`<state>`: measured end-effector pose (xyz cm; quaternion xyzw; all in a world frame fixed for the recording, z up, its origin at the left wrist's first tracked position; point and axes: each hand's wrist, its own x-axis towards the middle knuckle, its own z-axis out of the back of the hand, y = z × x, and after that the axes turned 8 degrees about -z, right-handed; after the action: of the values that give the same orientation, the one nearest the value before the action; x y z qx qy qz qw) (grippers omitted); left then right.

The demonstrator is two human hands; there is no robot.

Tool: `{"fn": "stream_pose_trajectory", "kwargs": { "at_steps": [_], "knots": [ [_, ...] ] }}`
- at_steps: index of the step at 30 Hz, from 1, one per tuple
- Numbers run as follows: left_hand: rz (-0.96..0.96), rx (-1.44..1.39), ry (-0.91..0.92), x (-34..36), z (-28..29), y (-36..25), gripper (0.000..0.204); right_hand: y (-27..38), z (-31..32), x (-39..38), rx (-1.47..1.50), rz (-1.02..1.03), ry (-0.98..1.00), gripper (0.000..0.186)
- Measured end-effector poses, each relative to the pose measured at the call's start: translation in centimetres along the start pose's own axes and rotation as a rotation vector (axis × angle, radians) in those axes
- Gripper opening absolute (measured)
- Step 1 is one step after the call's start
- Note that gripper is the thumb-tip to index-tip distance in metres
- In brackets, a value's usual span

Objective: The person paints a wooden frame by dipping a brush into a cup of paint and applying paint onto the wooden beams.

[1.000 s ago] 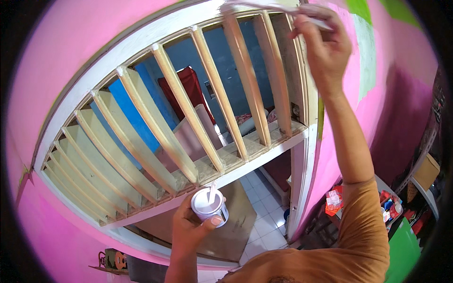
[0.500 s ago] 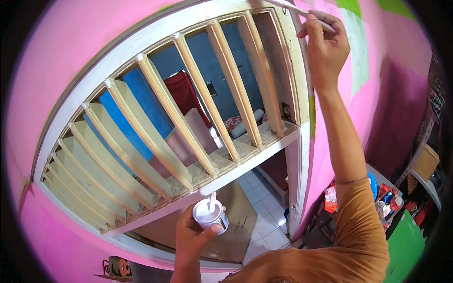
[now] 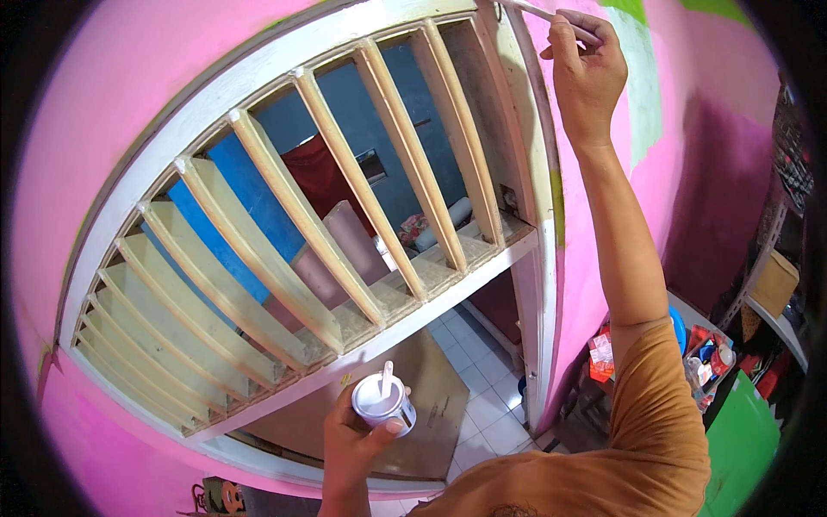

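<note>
My right hand (image 3: 590,77) is raised at the upper right, closed around the handle of a paintbrush (image 3: 544,15), whose head is at the top edge of the view, by the upper right corner of the white frame (image 3: 379,15). My left hand (image 3: 353,439) grips a small can of white paint (image 3: 379,398), with a pale stick (image 3: 387,376) standing in it, below the frame's lower rail (image 3: 448,270). The frame holds several angled cream slats (image 3: 346,155), with white on some upper ends.
Pink wall (image 3: 95,129) surrounds the frame, with green patches at upper right. Through the slats are blue walls and red cloth (image 3: 310,172). A door leaf (image 3: 431,401) and tiled floor (image 3: 487,401) lie below. A cluttered table (image 3: 702,370), shelving (image 3: 771,293) and a green panel (image 3: 741,431) stand right.
My raised right hand with the brush has moved slightly up and left. The frame sits a little further left in view, and my left hand with the can appears slightly lower.
</note>
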<state>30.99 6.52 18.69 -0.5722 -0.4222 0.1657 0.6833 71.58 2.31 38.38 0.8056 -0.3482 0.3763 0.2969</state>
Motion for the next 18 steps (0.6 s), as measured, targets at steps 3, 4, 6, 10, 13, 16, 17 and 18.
{"fn": "stream_pose_trajectory", "kwargs": {
  "at_steps": [3, 4, 6, 10, 13, 16, 17, 18],
  "knots": [
    [0.022, 0.01, -0.02, 0.0, 0.0, 0.0, 0.067, 2.2, -0.6, -1.2, 0.031, -0.004, 0.008, 0.007],
    [0.015, -0.007, -0.01, 0.0, 0.1, 0.4, 0.068, 2.1, -1.2, -1.6, 0.092, 0.058, 0.047, 0.007],
    [0.011, -0.028, 0.004, 0.0, 0.1, 0.6, 0.068, 2.2, -2.8, -2.5, 0.197, 0.108, 0.097, 0.007],
    [0.02, -0.036, 0.007, -0.1, 0.1, 0.9, 0.067, 2.1, -1.9, -1.0, -0.181, 0.17, 0.019, 0.008],
    [0.024, -0.022, 0.011, -0.2, 0.2, 0.9, 0.066, 0.9, 0.0, 1.2, -0.227, 0.143, -0.068, 0.008],
    [0.029, 0.002, 0.007, -0.2, 0.4, 0.9, 0.064, 1.6, 0.1, 0.8, -0.255, 0.151, -0.09, 0.009],
    [0.03, 0.013, 0.003, -0.2, 0.5, 1.0, 0.064, 1.7, -0.5, 0.4, -0.188, 0.187, -0.068, 0.008],
    [0.032, 0.014, 0.003, -0.2, 0.6, 1.0, 0.064, 1.7, -0.9, 0.1, -0.12, 0.224, -0.046, 0.008]
  ]
}}
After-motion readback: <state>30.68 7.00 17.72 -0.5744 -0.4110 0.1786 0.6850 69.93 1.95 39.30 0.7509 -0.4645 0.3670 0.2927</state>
